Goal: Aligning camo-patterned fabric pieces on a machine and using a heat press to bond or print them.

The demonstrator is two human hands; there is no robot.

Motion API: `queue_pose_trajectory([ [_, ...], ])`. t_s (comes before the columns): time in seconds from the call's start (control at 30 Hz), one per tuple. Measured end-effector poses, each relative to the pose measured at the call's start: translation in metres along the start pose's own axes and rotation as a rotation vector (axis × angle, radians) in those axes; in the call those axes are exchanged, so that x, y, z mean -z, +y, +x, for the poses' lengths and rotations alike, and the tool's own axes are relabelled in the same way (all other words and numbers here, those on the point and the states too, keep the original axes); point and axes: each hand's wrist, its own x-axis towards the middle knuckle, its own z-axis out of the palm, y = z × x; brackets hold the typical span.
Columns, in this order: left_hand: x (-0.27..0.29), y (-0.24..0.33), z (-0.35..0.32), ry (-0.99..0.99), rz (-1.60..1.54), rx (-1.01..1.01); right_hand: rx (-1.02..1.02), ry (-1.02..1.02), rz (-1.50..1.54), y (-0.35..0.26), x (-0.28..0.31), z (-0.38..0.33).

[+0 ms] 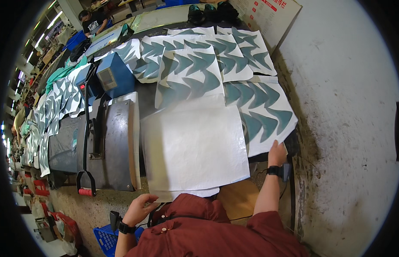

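Note:
My right hand [276, 154] is closed on the near edge of a white sheet [260, 115] bearing rows of curved teal-grey fabric pieces. My left hand [140, 210] is near the front left corner of a large plain white sheet [197, 147], with fingers apart and nothing seen in them. The plain sheet lies flat in front of me, and another pale sheet [195, 193] pokes out from under its near edge. Beyond it lies a white sheet [188, 77] with more curved pieces, its near part blurred.
Left of the plain sheet stands a heat press with a dark metal plate [115, 145], a red-gripped lever [85, 191] and a blue control box [115, 75]. A pale wall [349, 128] bounds the right side. Far left, a person [93, 23] works. A blue basket [106, 240] sits below.

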Motion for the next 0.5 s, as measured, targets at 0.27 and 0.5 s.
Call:
queue_pose_trajectory([
  [0.27,-0.006,-0.021,0.014,-0.017,-0.235,0.13,-0.032,0.054,0.996,0.019,-0.015,0.017],
  [0.5,-0.01,-0.018,0.028,-0.107,-0.094,0.148,-0.087,0.05,0.865,0.027,-0.036,0.027],
])
